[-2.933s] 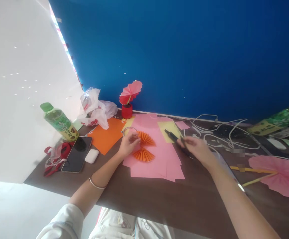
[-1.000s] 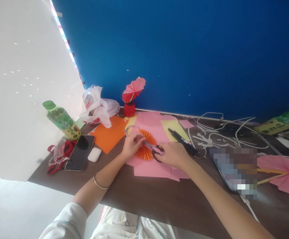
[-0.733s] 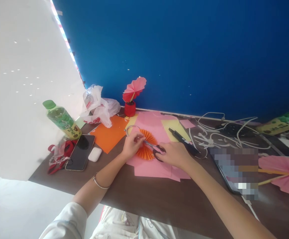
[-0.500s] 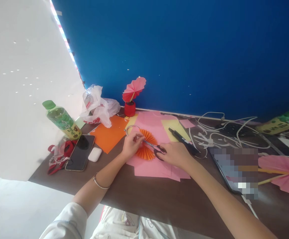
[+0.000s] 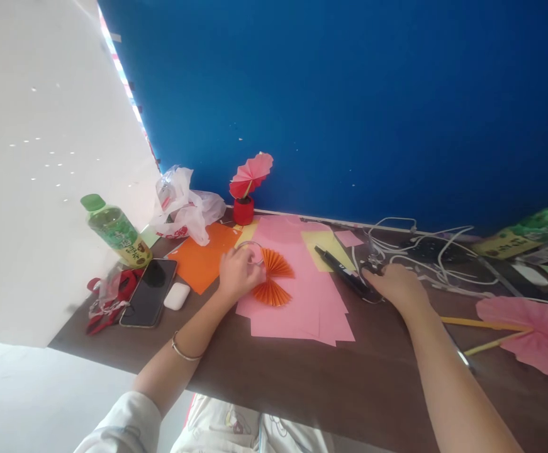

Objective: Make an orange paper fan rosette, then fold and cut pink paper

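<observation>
An orange pleated paper fan (image 5: 276,293) lies over pink paper sheets (image 5: 302,314), its folds spread into an upper and a lower half. My left hand (image 5: 238,275) is closed at the fan's left side, pinching it near the middle. Behind those fingers shows part of a clear ring (image 5: 253,244), like a tape roll. Over to the right, my right hand (image 5: 399,286) has its fingers on the dark handles of the scissors (image 5: 369,270), partly hidden by the hand. Beside them lies a black pen-shaped tool (image 5: 342,272).
A green-capped bottle (image 5: 121,231), a phone (image 5: 150,292) and a white earphone case (image 5: 177,296) stand or lie at left. Behind are orange paper (image 5: 202,264), a plastic bag (image 5: 186,211) and a red-potted paper flower (image 5: 244,211). White cables (image 5: 448,251) and a pink paper flower (image 5: 538,330) occupy the right.
My right hand has moved right with the scissors, away from the orange fan. The fan now shows a wide gap on its right side. My left hand has shifted slightly left.
</observation>
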